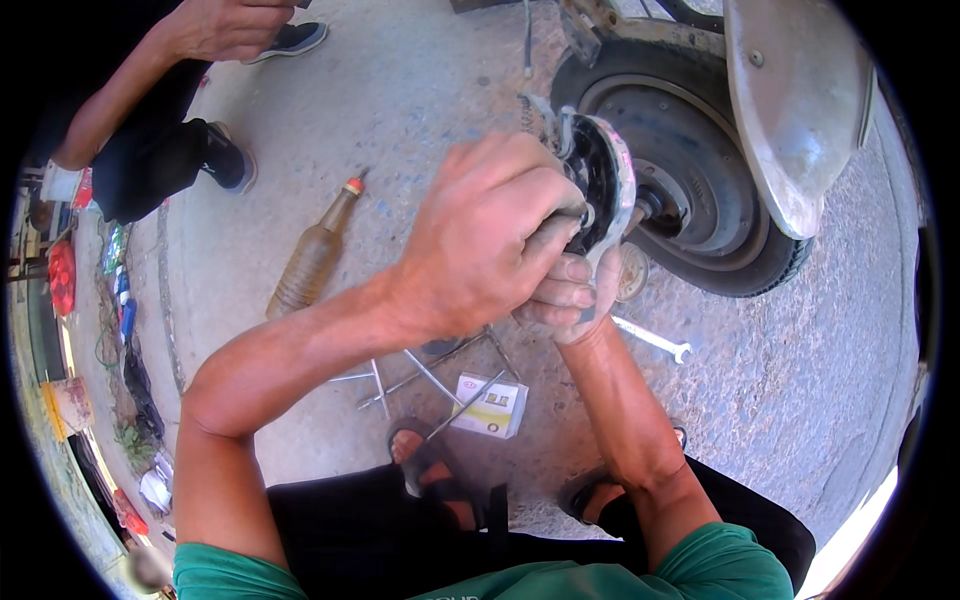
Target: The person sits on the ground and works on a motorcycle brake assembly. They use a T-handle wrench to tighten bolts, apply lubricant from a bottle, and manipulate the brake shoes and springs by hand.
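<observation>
In front of me is a round brake plate [612, 165] with a dark inner side and a pale curved rim, held up close to the wheel [690, 165]. My left hand [495, 235] is closed, thumb and fingers pinched at the dark inner side of the brake plate. What small part the fingertips press is mostly hidden. From below, my right hand [570, 295] grips the lower edge of the same plate, its fingers curled in. Behind the plate, the wheel's axle [652, 200] sticks out of the hub. A coiled spring [527, 115] shows beyond my left knuckles.
A metal panel [790, 110] hangs over the wheel's right side. On the concrete lie an open-end wrench [655, 340], a round tin [632, 272], several thin metal rods [430, 375], a printed packet [490, 405] and a brown bottle [315, 250]. Another person's hand [225, 28] is at upper left.
</observation>
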The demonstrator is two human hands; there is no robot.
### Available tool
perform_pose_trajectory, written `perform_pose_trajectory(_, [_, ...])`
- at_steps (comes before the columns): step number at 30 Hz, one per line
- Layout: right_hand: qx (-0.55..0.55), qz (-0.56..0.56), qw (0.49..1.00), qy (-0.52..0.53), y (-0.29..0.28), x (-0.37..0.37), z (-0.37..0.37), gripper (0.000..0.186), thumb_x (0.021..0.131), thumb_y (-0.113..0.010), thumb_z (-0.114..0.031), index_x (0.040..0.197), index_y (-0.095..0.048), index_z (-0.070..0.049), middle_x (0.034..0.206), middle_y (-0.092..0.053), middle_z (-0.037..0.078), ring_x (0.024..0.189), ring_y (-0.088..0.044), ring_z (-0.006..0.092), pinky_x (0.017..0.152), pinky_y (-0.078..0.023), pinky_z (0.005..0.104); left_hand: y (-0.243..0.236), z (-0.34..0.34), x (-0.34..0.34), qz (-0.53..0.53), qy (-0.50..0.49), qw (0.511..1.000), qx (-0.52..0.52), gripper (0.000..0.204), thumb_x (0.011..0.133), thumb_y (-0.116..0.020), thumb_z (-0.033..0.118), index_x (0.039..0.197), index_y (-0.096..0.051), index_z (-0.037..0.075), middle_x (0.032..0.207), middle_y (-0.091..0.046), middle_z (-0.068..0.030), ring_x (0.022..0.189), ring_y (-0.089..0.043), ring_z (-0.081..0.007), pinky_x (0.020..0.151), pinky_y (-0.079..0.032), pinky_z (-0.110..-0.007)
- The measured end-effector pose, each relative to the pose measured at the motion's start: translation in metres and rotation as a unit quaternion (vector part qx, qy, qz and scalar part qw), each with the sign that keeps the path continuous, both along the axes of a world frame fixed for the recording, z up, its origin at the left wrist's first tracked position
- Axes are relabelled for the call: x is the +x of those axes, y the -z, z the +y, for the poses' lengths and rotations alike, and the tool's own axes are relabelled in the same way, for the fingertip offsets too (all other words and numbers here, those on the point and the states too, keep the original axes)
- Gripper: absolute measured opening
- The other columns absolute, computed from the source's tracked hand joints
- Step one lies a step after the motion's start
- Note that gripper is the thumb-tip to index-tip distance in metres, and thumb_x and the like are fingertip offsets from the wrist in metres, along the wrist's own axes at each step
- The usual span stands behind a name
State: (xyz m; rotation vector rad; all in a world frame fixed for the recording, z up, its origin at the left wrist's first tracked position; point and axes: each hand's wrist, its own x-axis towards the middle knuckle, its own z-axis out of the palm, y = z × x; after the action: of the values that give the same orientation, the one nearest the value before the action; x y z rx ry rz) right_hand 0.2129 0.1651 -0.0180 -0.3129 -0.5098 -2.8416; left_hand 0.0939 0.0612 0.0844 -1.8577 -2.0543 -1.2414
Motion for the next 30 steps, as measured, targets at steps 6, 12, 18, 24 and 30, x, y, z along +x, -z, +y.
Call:
perform_pose_trajectory(6, [0.020,0.011,1.000,0.015,0.0024,-0.0011,-0.0007,0.055,0.083,-0.075,-0.055,0.116,-0.061,-0.014,0.071,-0.048,-0.006,0.053,-0.048,0.0075,0.050,-0.043,0.0265,-0.0015,-0.0039,-0.0004,-0.011,-0.002,1.000,-0.014,0.010,0.079,-0.069,0.003,0.088,-0.066,0.001,0.084,-0.061,-0.0112,0.080,-0.060,-0.0273,0.072,-0.046,-0.038])
perform_pose_trajectory(12, [0.043,0.019,0.999,0.015,0.0032,-0.0005,0.0007,0.056,0.083,-0.074,-0.058,0.116,-0.061,-0.014,0.072,-0.048,-0.005,0.053,-0.046,0.0073,0.051,-0.042,0.0271,-0.0033,-0.0052,0.0013,-0.005,-0.005,1.000,-0.013,0.010,0.080,-0.068,0.003,0.089,-0.066,0.001,0.085,-0.061,-0.0111,0.079,-0.059,-0.0281,0.072,-0.045,-0.039])
perform_pose_trajectory(18, [0.053,0.015,0.998,0.020,0.0069,0.0006,0.0031,0.057,0.082,-0.074,-0.058,0.117,-0.061,-0.013,0.073,-0.048,-0.005,0.053,-0.045,0.0068,0.051,-0.041,0.0272,-0.0038,-0.0016,-0.0004,0.069,0.013,0.997,0.019,0.012,0.077,-0.069,0.001,0.088,-0.065,0.002,0.090,-0.061,-0.0105,0.081,-0.059,-0.0282,0.073,-0.045,-0.039])
perform_pose_trajectory(24, [0.033,0.054,0.998,0.027,0.0012,-0.0049,-0.0039,0.060,0.082,-0.076,-0.055,0.119,-0.060,-0.011,0.075,-0.049,-0.004,0.052,-0.045,0.0067,0.051,-0.041,0.0264,-0.0009,-0.0035,-0.0070,0.100,0.032,0.994,0.044,0.014,0.076,-0.069,0.001,0.089,-0.066,0.003,0.091,-0.063,-0.0103,0.083,-0.059,-0.0281,0.075,-0.046,-0.039])
perform_pose_trajectory(30, [0.014,0.042,0.999,0.014,0.0042,-0.0046,-0.0029,0.072,0.081,-0.077,-0.052,0.133,-0.052,-0.009,0.076,-0.051,-0.004,0.054,-0.046,0.0076,0.052,-0.041,0.0262,-0.0089,-0.0100,-0.0035,-0.031,0.004,0.999,-0.032,0.015,0.079,-0.069,0.003,0.093,-0.066,0.001,0.089,-0.063,-0.0125,0.083,-0.061,-0.0289,0.074,-0.048,-0.038])
